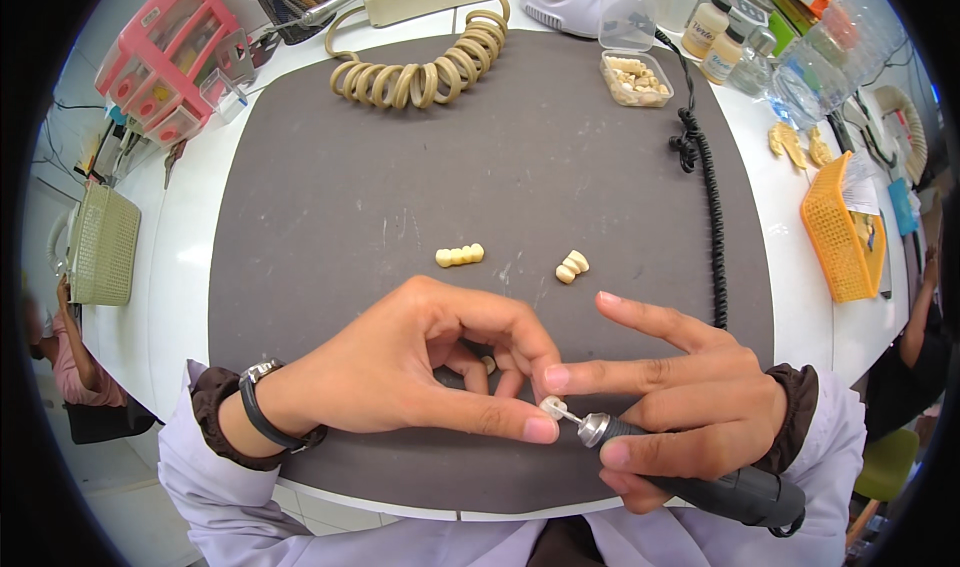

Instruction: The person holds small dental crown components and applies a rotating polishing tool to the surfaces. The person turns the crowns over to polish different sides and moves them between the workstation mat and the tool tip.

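Observation:
My left hand (430, 352) pinches a small tooth-coloured dental crown (551, 404) between thumb and fingertips. My right hand (690, 397) grips a black rotary handpiece (735, 492) with a silver nose, and its index finger is stretched out. The handpiece's thin bur (568, 414) reaches the crown; their exact contact is too small to make out. Behind the left fingers shows another small pale piece (488, 364), partly hidden. Beyond my hands, two joined-tooth dental bridges lie on the grey mat: a longer one (460, 256) and a shorter one (572, 267).
A clear box (640, 101) of loose teeth stands at the mat's far right. A coiled black cord (712, 207) runs down the right side; a beige coiled hose (430, 82) lies at the back. Pink drawers (165, 57), a green basket (105, 242) and an orange basket (825, 232) flank the mat.

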The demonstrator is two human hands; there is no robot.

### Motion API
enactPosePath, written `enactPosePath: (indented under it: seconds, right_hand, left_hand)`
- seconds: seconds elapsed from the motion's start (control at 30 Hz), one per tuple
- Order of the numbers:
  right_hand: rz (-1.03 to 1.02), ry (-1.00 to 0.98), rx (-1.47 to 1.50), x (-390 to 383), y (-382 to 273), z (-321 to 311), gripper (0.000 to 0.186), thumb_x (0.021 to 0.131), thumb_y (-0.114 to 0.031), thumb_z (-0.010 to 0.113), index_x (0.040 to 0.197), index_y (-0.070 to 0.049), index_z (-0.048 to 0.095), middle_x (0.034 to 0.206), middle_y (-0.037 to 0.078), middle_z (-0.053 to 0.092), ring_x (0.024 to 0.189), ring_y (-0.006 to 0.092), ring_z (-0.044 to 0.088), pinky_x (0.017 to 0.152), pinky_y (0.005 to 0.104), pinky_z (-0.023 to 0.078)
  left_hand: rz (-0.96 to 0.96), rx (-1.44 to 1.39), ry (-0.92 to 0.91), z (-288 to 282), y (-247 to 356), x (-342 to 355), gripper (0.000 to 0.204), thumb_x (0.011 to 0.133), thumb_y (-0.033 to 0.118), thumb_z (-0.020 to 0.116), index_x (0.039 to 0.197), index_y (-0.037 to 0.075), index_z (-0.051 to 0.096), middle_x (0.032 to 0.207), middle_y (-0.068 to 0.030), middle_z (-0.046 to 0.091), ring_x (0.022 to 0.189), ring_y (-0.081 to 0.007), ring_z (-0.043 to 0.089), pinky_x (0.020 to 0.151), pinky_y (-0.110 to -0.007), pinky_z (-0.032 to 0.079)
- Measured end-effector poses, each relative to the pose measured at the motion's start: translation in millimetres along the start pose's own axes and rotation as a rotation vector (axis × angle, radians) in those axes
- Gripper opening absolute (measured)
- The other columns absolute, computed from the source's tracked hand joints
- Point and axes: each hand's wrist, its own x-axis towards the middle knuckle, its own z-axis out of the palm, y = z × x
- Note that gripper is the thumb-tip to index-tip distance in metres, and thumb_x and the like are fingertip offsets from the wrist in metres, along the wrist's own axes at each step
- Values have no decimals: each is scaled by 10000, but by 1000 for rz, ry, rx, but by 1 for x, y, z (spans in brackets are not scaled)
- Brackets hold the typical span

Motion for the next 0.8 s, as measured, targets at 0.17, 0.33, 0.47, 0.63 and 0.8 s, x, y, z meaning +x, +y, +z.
enactPosePath:
  seconds: [0.17, 0.33, 0.47, 0.63, 0.8]
  right_hand:
    - [8, 0, -12, 0, 0, 0, 201, 847, -172, 663, 987, -78, 552, 530, -11, 503, 959, 351, 648, 1001, 629, 297]
    - [-1, -2, -27, 1, -1, 1, 169, 844, -147, 657, 964, -77, 562, 528, -13, 497, 956, 345, 651, 1002, 628, 298]
    - [1, -9, -23, 1, 0, 0, 171, 841, -149, 662, 961, -76, 563, 530, -14, 491, 959, 343, 650, 1007, 627, 291]
    - [25, 1, -38, 2, 0, 1, 192, 837, -158, 669, 974, -80, 560, 529, -17, 482, 967, 342, 648, 1011, 625, 288]
    - [19, 17, -51, 1, 0, 3, 209, 838, -175, 671, 988, -84, 557, 527, -19, 474, 965, 336, 649, 1010, 625, 291]
  left_hand:
    - [-6, 3, -1, 0, 2, 1, 229, 716, -49, 744, 910, -32, 625, 868, -75, 648, 741, -89, 613, 660, -205, 494]
    - [8, 7, 2, 1, 0, 0, 229, 716, -52, 744, 909, -34, 624, 864, -76, 648, 740, -88, 612, 653, -206, 495]
    - [4, 10, -4, 0, 1, 0, 226, 718, -53, 741, 911, -34, 624, 865, -76, 648, 738, -87, 611, 649, -206, 491]
    - [-3, -9, 9, -1, 0, 1, 224, 720, -54, 740, 909, -29, 624, 867, -73, 648, 736, -86, 609, 649, -204, 487]
    - [-7, 14, 7, 0, 2, 1, 226, 719, -54, 741, 910, -26, 624, 866, -74, 649, 740, -86, 613, 653, -204, 488]
